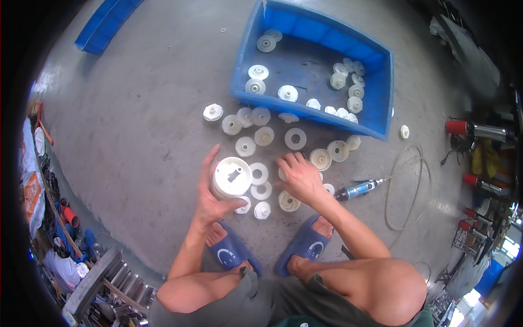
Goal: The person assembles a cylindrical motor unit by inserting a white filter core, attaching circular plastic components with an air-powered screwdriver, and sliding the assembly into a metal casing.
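My left hand (205,199) is curved around a round white plastic housing (232,177). Its open top faces up and shows a central post with a dark slot-like area. Over the loose parts, my right hand (300,177) has its fingers bent downward. A pale piece peeks out beside those fingers, but what they grip is hidden. Between the hands lie flat white rings (259,173) and a knobbed white cap (262,210). Just below the right hand sits a vaned impeller (289,201); above it is a cream round part (321,159).
A blue crate (313,12) beyond my hands holds several white discs and impellers. More discs (245,146) lie on the floor before it. To the right are a blue air tool (359,189) and its coiled hose (388,191). Another blue bin (106,24) stands far left.
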The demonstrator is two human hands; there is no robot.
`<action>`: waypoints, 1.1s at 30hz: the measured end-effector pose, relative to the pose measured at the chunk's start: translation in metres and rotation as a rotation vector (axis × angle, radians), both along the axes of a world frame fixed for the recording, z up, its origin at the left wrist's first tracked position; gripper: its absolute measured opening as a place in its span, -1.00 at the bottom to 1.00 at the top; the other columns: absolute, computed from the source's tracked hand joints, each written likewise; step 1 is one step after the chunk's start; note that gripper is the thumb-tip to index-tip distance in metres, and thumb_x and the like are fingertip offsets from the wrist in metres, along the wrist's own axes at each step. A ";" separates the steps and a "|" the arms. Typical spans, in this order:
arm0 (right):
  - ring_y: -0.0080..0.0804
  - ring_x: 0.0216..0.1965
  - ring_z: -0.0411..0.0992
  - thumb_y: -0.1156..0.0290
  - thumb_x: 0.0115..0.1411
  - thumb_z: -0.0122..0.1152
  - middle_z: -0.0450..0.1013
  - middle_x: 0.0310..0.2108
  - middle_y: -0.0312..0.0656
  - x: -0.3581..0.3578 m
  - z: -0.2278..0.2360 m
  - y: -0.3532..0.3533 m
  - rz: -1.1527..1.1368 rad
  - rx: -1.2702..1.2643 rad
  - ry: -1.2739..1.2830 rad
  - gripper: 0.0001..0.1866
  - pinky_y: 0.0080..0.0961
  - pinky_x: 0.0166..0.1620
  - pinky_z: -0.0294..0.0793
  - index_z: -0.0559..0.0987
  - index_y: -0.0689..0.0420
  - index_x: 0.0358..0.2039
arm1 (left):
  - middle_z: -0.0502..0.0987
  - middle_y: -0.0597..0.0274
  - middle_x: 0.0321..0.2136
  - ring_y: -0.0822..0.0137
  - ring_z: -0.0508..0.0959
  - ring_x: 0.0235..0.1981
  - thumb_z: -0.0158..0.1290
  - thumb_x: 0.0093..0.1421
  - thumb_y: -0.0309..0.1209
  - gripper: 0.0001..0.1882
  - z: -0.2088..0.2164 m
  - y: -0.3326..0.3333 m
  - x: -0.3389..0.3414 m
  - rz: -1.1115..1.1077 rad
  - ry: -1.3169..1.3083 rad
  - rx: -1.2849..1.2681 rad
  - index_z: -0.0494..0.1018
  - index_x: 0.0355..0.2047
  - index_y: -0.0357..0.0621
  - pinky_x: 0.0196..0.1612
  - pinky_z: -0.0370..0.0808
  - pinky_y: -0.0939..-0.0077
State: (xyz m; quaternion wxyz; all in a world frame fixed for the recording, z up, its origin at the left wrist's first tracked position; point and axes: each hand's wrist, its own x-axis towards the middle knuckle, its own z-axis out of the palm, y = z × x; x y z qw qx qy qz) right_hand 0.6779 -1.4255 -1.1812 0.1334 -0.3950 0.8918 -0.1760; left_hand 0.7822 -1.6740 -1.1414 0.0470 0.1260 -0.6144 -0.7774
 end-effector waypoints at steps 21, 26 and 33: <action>0.11 -0.01 0.60 0.27 0.07 0.53 0.57 -0.03 0.04 -0.258 0.016 0.062 -0.313 0.354 0.234 -0.52 -0.03 0.01 0.65 0.62 -0.05 0.02 | 0.61 0.19 -0.05 0.37 0.60 0.00 0.46 -0.02 -0.50 -0.32 0.003 -0.007 -0.002 -0.096 -0.225 -0.188 0.43 0.12 -0.24 0.11 0.55 0.41; -0.14 -0.05 0.61 0.33 0.11 0.50 0.55 0.00 0.04 -0.234 0.052 0.038 -0.498 0.001 -0.087 -0.48 -0.30 -0.03 0.65 0.57 0.15 0.08 | 0.65 0.11 -0.10 0.33 0.64 -0.05 0.48 -0.06 -0.44 -0.31 0.036 0.003 -0.021 -0.213 -0.341 -0.413 0.44 0.09 -0.27 0.04 0.60 0.36; -0.39 -0.03 0.57 0.18 0.55 0.05 0.53 0.17 -0.03 -0.060 0.102 0.003 -0.567 -0.935 -1.142 -0.43 -0.50 0.00 0.58 0.35 0.21 0.43 | 0.70 -0.03 -0.13 0.16 0.72 -0.08 0.47 -0.01 -0.37 -0.34 0.053 0.029 -0.038 -0.239 -0.311 -0.432 0.46 0.09 -0.25 0.01 0.62 0.28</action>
